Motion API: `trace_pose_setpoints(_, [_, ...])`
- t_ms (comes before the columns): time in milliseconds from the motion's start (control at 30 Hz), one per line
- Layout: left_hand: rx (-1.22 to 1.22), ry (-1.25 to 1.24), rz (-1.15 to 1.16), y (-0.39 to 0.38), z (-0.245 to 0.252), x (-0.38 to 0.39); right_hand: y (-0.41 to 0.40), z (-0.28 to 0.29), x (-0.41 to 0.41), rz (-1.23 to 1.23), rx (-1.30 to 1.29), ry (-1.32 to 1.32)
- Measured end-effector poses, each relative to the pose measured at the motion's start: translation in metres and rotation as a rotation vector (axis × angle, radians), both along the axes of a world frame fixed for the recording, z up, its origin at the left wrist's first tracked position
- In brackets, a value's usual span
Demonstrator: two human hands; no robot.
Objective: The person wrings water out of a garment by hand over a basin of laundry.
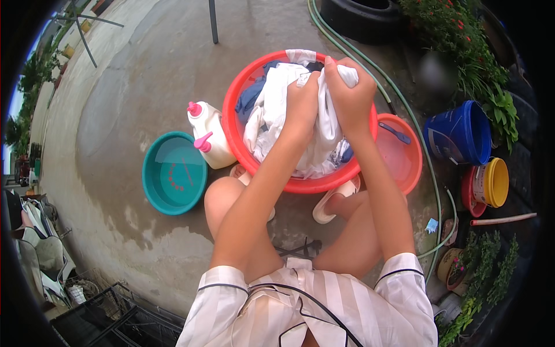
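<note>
Both my hands grip a wet white cloth garment (327, 126) above a large red plastic basin (299, 186). My left hand (302, 102) is closed on a bunched part of it near the basin's middle. Just to the right, my right hand (353, 93) squeezes another fold, and a white wad sticks out above the fingers. The garment's lower part hangs into the basin. More laundry fills the basin, including a blue cloth (250, 97) at the left side and a pale cloth (300, 56) draped over the far rim.
Left stand a white detergent jug (212, 134) with pink pumps and a teal basin (149, 173) of water. Right are an orange basin (412, 152) holding a blue-handled brush (394, 132), a green hose (427, 160), a blue bucket (446, 132) and a yellow bucket (498, 182).
</note>
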State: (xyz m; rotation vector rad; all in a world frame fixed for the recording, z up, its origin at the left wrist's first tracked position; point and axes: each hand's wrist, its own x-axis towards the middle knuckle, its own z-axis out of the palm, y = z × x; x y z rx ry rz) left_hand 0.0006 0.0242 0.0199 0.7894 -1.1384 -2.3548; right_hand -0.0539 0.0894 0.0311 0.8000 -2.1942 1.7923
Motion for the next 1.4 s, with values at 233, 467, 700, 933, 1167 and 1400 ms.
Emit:
trace_pose_setpoints(233, [-0.034,0.02,-0.029,-0.012,-0.01,0.001,-0.002,0.003,0.02,0.051,0.01,0.02])
trace_pose_setpoints(467, [-0.813,-0.009,-0.166,-0.041,-0.05,-0.006,-0.001,-0.001,0.041,0.138,0.084,0.313])
trace_pose_setpoints(700, [-0.056,0.082,-0.017,-0.01,-0.011,0.001,-0.003,0.001,0.024,0.052,-0.013,0.156])
trace_pose_setpoints(933, [-0.038,0.002,0.006,0.003,0.0,-0.001,0.001,0.005,-0.002,-0.059,-0.017,-0.014])
trace_pose_setpoints(1167, [-0.182,-0.018,-0.027,-0.021,-0.026,-0.01,-0.006,0.003,0.029,0.066,-0.006,0.064])
trace_pose_setpoints(1400, [-0.768,0.013,-0.155,-0.034,-0.044,-0.006,-0.001,-0.003,0.037,0.147,0.055,0.293])
